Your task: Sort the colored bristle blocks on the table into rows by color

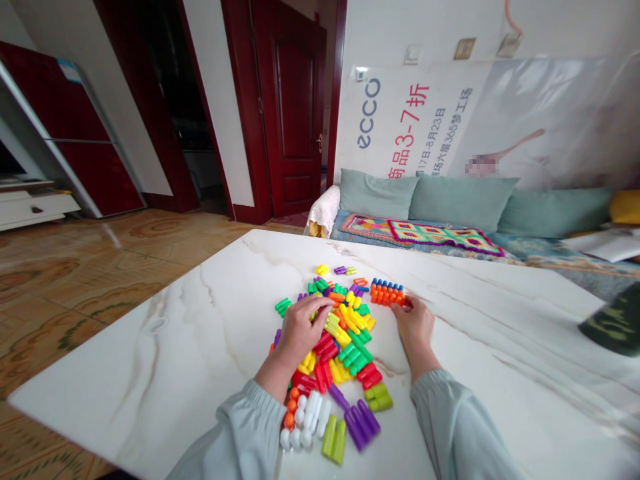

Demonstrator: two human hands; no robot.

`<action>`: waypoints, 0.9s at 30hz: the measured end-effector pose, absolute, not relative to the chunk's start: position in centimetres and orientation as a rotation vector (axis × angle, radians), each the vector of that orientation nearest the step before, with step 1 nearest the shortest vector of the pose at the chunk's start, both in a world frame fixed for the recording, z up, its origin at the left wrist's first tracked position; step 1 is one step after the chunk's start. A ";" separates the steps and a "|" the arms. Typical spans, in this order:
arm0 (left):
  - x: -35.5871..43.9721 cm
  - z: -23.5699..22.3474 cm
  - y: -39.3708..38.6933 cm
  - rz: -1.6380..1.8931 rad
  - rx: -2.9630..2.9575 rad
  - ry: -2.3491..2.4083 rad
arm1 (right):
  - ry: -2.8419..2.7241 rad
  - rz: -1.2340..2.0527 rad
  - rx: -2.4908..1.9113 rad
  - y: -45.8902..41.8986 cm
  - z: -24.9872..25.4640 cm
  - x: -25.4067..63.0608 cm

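A heap of small plastic building pieces (345,333) in yellow, green, red, purple, white and orange lies on a white marble table (200,333). My left hand (300,330) rests on the heap's left side, fingers curled onto a yellow-green piece. Farther right, my right hand (415,327) has its fingertips closed on the near end of an assembled orange and blue block (386,292) at the heap's far right.
A sofa (450,213) with green cushions and a patterned mat stands behind the table. A dark green object (613,323) lies at the table's right edge. Red doors (295,107) and a tiled floor (75,267) are to the left.
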State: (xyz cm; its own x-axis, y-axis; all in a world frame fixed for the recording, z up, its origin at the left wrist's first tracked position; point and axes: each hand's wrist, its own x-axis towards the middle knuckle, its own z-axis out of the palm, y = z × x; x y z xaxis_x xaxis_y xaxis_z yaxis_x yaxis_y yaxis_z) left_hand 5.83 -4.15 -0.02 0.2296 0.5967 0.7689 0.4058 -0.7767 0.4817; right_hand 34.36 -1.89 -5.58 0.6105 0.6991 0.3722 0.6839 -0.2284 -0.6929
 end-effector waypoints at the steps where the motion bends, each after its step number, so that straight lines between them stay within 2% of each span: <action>1: 5.9 -0.1 -4.2 1.573 2.317 0.953 | -1.087 0.033 -1.926 -1.8 -5.7 34.4; 6: 5.3 0.3 -4.2 1.594 2.207 1.028 | -0.907 0.140 -1.795 -2.6 -6.1 34.2; 11: 3.5 1.7 -3.7 1.732 1.624 1.240 | -0.753 0.262 -1.674 -5.2 -6.1 32.9; 15: 2.5 2.0 -3.4 1.682 1.360 1.270 | -0.761 0.293 -1.654 -7.0 -5.6 31.4; 20: 0.8 0.7 -5.0 1.471 1.474 1.407 | -0.850 0.303 -1.796 -7.3 -4.2 30.4; 27: -1.2 -1.3 -7.6 1.183 2.060 1.438 | -0.896 0.297 -1.857 -7.1 -3.6 30.2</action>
State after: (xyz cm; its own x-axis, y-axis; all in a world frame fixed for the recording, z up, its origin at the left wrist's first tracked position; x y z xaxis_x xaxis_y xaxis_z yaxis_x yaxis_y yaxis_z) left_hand -1.23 -7.62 -1.28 0.1304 0.8949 0.4267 0.5911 -0.4157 0.6912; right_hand 30.18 -7.13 -3.57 0.6937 0.6959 0.1857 0.4473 -0.2141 -0.8684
